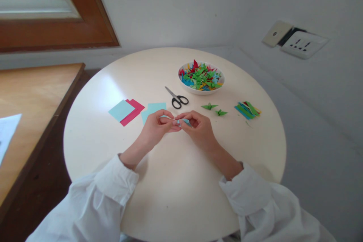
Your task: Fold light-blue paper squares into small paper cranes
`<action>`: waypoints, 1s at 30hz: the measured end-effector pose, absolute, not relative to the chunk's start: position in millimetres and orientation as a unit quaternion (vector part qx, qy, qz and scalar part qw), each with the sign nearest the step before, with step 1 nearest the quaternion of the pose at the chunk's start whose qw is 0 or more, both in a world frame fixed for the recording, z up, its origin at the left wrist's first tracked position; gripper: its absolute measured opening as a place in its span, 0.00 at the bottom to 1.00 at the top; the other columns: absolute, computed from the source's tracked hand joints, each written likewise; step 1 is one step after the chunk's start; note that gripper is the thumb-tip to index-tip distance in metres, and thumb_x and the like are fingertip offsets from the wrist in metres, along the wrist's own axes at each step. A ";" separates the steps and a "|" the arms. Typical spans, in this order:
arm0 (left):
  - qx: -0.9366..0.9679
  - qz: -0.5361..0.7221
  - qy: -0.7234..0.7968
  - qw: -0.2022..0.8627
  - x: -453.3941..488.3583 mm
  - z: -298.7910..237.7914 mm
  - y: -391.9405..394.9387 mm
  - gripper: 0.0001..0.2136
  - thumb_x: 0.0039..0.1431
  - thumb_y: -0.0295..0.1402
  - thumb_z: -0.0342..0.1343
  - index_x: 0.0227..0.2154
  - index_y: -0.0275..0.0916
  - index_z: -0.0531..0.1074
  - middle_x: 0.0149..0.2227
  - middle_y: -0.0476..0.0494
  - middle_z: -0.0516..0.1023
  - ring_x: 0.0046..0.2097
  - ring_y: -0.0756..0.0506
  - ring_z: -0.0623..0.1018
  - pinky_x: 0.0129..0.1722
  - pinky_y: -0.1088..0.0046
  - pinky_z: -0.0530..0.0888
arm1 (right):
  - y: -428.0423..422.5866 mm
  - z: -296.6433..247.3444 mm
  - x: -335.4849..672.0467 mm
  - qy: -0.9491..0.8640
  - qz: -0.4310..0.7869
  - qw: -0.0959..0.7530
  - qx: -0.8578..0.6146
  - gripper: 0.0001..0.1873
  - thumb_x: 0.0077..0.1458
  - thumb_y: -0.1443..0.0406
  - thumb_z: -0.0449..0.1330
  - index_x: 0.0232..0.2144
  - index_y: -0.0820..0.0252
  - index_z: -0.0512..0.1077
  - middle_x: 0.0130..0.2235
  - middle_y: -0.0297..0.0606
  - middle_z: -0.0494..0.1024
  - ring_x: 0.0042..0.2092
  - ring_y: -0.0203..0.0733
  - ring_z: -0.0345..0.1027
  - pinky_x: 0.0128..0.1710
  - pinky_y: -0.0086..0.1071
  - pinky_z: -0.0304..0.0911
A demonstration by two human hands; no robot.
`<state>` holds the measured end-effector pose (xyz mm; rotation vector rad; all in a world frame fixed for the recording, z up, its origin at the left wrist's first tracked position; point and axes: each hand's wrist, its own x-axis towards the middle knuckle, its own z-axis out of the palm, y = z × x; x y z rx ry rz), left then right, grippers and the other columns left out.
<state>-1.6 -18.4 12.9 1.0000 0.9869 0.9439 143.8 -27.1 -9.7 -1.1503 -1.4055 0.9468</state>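
Between my two hands is a small piece of folded light blue paper (185,121), partly covered by fingers. My left hand (160,125) pinches its left end, thumb against fingertips. On the other side my right hand (197,124) grips it, fingers curled round the edge. Just behind my left hand lie light blue paper squares (154,108). Black-handled scissors (177,100) rest beyond the hands, blades pointing away to the left. To the right of my right hand sit two green paper cranes (209,106).
A white bowl (202,91) heaped with colourful paper cranes stands at the back of the round white table (181,196). Pink and light blue sheets (121,111) lie on the left, a stack of coloured paper strips (247,110) on the right. A wooden desk (42,94) stands at far left.
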 end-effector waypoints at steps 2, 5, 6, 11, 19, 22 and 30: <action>0.446 0.418 0.435 0.662 -1.7 12.6 -18.4 0.17 0.37 0.38 0.67 0.27 0.35 0.67 0.22 0.47 0.79 0.29 0.45 0.80 0.40 0.62 0.76 | -26.9 -10.0 143.8 -0.583 0.398 0.519 -0.481 0.04 0.44 0.66 0.60 0.22 0.58 0.67 0.31 0.36 0.78 0.33 0.38 0.70 0.35 0.33 0.64; 0.450 0.417 0.432 0.661 -1.9 11.5 -18.2 0.17 0.37 0.39 0.67 0.27 0.36 0.67 0.21 0.48 0.79 0.28 0.46 0.80 0.38 0.63 0.76 | -26.3 -11.1 144.2 -0.584 0.400 0.519 -0.480 0.04 0.44 0.66 0.60 0.22 0.58 0.67 0.31 0.37 0.78 0.34 0.39 0.70 0.35 0.33 0.64; 0.452 0.417 0.431 0.660 -1.9 11.1 -18.1 0.18 0.37 0.39 0.67 0.26 0.36 0.67 0.21 0.48 0.79 0.28 0.46 0.79 0.38 0.64 0.76 | -26.2 -11.4 144.4 -0.585 0.399 0.517 -0.480 0.03 0.44 0.66 0.60 0.22 0.58 0.68 0.31 0.36 0.78 0.34 0.39 0.70 0.35 0.33 0.64; 0.461 0.415 0.430 0.657 -2.1 10.6 -18.1 0.17 0.38 0.40 0.66 0.27 0.36 0.67 0.21 0.48 0.78 0.28 0.46 0.79 0.37 0.65 0.76 | -26.4 -11.1 144.7 -0.588 0.396 0.514 -0.482 0.04 0.44 0.66 0.60 0.22 0.59 0.67 0.32 0.37 0.78 0.34 0.39 0.71 0.36 0.34 0.64; 0.462 0.413 0.426 0.660 -1.0 10.7 -18.4 0.16 0.38 0.36 0.67 0.27 0.35 0.67 0.23 0.49 0.78 0.30 0.47 0.79 0.40 0.64 0.75 | -26.1 -13.8 143.1 -0.580 0.408 0.521 -0.476 0.05 0.43 0.65 0.61 0.21 0.59 0.67 0.32 0.38 0.78 0.34 0.40 0.71 0.35 0.33 0.66; 0.462 0.414 0.425 0.659 -0.7 10.2 -18.5 0.16 0.38 0.36 0.67 0.26 0.35 0.67 0.22 0.50 0.77 0.30 0.47 0.79 0.40 0.65 0.74 | -25.6 -15.6 142.5 -0.580 0.406 0.520 -0.478 0.05 0.44 0.64 0.61 0.22 0.59 0.68 0.32 0.38 0.78 0.33 0.39 0.72 0.34 0.33 0.66; 0.487 0.428 0.445 0.617 0.2 9.7 -17.7 0.13 0.40 0.35 0.65 0.24 0.36 0.66 0.18 0.50 0.75 0.24 0.48 0.77 0.31 0.71 0.74 | -25.8 -15.3 143.2 -0.599 0.392 0.517 -0.469 0.04 0.46 0.64 0.60 0.25 0.59 0.70 0.33 0.38 0.77 0.36 0.39 0.72 0.38 0.34 0.67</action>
